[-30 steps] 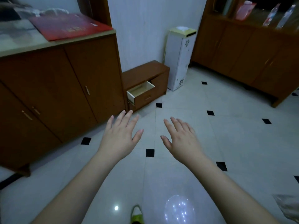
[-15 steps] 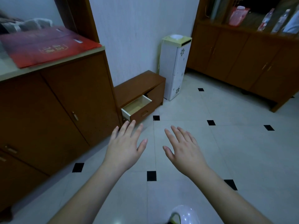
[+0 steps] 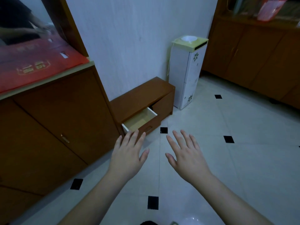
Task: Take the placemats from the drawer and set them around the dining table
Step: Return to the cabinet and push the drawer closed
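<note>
Two bare hands held out flat over the white tiled floor, left hand and right hand both with fingers spread wide and holding nothing. Pulled-out pale wooden drawer in the low brown wooden cabinet by the wall, just past the left fingertips, inside looking bare. No placemats to be seen anywhere.
</note>
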`<action>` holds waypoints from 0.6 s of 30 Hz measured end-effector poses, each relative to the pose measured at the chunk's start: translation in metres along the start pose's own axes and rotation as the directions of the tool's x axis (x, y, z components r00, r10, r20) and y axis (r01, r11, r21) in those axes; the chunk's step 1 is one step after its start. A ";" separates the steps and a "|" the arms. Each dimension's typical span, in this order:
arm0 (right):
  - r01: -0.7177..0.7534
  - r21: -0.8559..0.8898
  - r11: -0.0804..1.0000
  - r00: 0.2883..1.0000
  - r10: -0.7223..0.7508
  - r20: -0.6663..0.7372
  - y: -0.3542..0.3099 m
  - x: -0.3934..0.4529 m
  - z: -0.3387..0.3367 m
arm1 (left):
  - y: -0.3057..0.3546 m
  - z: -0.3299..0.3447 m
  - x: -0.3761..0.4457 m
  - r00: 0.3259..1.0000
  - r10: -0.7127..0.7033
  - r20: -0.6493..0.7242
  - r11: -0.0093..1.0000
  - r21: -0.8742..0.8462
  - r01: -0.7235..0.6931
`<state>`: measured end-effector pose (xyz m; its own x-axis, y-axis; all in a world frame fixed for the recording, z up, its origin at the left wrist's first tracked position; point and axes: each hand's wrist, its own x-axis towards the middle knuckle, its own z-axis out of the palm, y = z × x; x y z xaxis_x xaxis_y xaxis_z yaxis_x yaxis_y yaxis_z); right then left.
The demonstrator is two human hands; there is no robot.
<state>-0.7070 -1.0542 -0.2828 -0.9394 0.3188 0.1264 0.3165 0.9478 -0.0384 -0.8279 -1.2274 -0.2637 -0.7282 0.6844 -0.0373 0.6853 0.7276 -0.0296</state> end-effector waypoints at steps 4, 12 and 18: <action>0.038 0.032 0.999 0.999 -0.039 0.030 0.016 0.049 0.011 | -0.001 0.008 0.043 0.999 -0.041 -0.010 0.999 0.007 0.041; 0.129 0.063 0.990 0.990 -0.132 0.055 0.025 0.161 0.049 | -0.044 0.043 0.137 0.997 -0.077 -0.030 0.997 -0.025 0.076; 0.147 0.034 0.989 0.983 -0.150 0.109 0.022 0.257 0.072 | -0.068 0.066 0.217 0.997 -0.071 0.031 0.988 -0.137 0.074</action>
<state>-0.9513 -0.9508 -0.3223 -0.9849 0.1715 0.0218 0.1702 0.9840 -0.0529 -1.0318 -1.1318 -0.3357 -0.7741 0.6295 -0.0663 0.6220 0.7759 0.1052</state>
